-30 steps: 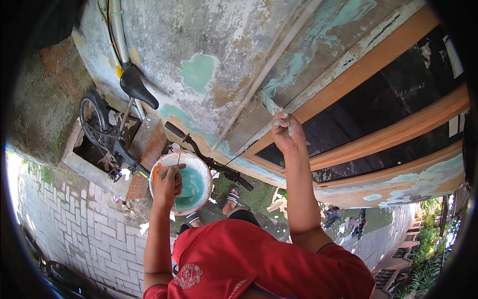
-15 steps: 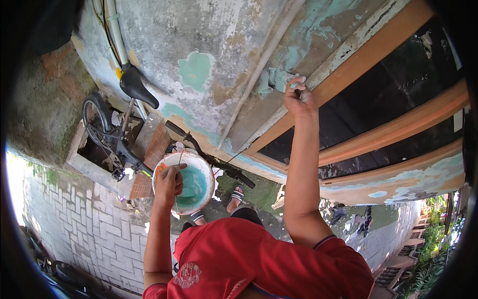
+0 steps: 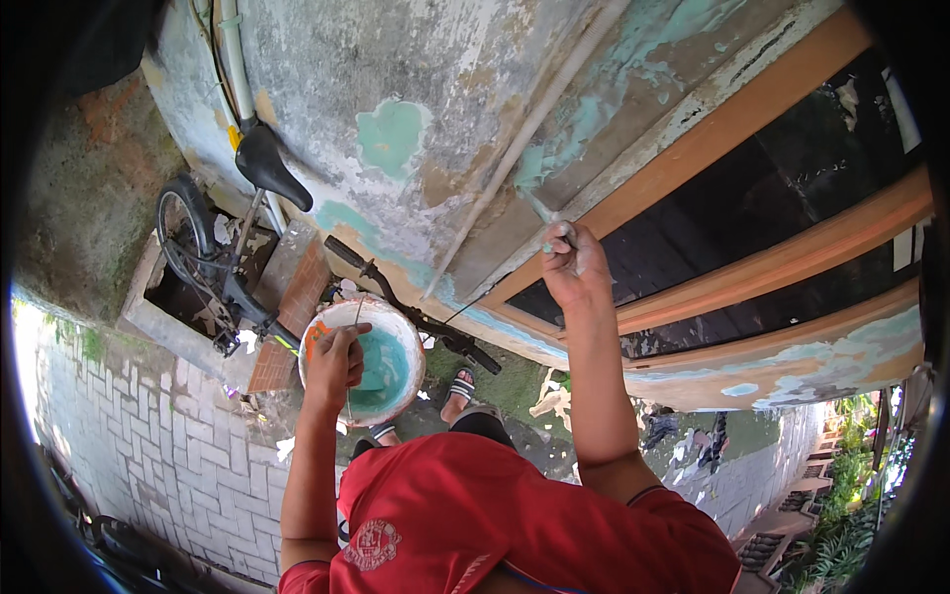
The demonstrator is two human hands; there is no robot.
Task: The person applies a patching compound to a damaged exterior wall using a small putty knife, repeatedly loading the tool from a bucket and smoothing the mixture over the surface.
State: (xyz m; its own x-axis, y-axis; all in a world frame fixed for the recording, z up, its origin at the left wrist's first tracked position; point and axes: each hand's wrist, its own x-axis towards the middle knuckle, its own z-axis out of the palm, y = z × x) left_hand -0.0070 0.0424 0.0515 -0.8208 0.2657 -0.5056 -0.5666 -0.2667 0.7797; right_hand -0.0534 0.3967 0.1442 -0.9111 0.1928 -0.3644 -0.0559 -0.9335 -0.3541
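My left hand [image 3: 335, 360] grips the rim of a white paint bucket [image 3: 393, 325] holding turquoise paint, at chest height. My right hand [image 3: 572, 265] is raised and closed on a paintbrush [image 3: 540, 210], whose bristles touch the weathered wall [image 3: 416, 119] beside an orange-brown window frame [image 3: 722, 129]. The wall is grey with patches of turquoise paint. A thin pipe [image 3: 515, 148] runs diagonally down the wall just left of the brush. My red shirt [image 3: 495, 525] fills the lower middle.
A small black bicycle [image 3: 247, 247] leans against the wall to the left, its handlebar [image 3: 416, 312] close behind the bucket. Paving stones [image 3: 129, 445] cover the ground at lower left. My sandalled foot [image 3: 457, 391] shows below. Plants [image 3: 851, 475] grow at lower right.
My right hand with the brush rose along the wall, then came back down and left a little. The bucket hand stayed about where it was.
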